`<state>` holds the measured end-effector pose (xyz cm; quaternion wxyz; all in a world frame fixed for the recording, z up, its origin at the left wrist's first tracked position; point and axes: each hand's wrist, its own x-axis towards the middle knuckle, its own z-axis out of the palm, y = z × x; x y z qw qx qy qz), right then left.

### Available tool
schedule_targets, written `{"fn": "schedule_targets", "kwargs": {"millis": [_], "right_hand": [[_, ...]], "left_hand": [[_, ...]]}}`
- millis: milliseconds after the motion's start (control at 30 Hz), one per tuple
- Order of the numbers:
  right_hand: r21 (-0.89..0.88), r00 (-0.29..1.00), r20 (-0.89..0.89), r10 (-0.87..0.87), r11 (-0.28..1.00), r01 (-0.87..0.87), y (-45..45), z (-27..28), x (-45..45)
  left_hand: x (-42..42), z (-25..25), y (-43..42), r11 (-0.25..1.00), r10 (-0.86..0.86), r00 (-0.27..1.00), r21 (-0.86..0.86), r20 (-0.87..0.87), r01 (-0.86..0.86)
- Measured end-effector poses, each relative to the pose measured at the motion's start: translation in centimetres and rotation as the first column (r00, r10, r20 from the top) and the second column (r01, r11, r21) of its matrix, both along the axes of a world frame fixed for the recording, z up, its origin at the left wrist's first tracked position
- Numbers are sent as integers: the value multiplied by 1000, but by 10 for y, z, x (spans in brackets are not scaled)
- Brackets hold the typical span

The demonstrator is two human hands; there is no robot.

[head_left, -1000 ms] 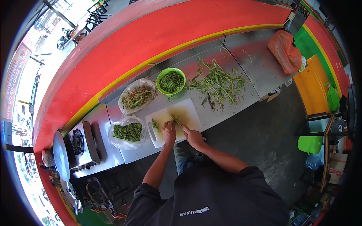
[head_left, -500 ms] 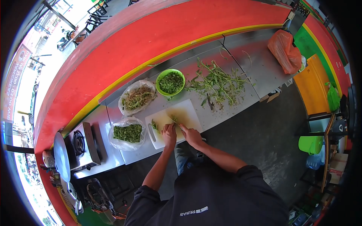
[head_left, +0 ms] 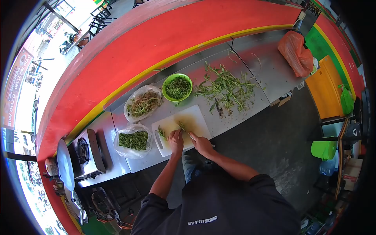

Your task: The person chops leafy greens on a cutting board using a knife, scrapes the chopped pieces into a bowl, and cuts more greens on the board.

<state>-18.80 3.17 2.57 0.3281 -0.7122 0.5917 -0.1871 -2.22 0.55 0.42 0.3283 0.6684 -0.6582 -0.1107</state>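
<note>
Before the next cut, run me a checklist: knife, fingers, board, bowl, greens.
1. Knife held: ok; the right hand is closed around it.
2. Left hand clear of the blade: cannot tell; the fingertips are close to it and the gap is too small to read.
3. Board fully on the counter: cannot tell; its near corner lies about at the counter's edge.
4. Board free of other greens: not ok; a small bunch lies near its slot.
5. Green bowl upright and off the board: ok.
6. Leafy stems within view: ok, loose on the counter.
</note>
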Motion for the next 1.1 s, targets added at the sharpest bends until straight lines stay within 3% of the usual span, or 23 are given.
{"fn": "schedule_targets", "kwargs": {"millis": [500,1100], "right_hand": [[-19,1000,16,-12,1000,12,3,8,-3],[4,999,14,-33,999,32,4,4,-8]], "left_hand": [[6,-8,-9,1000,7,997,1,-81,-7],[5,-2,-11,1000,-9,1000,17,-25,10]]}}
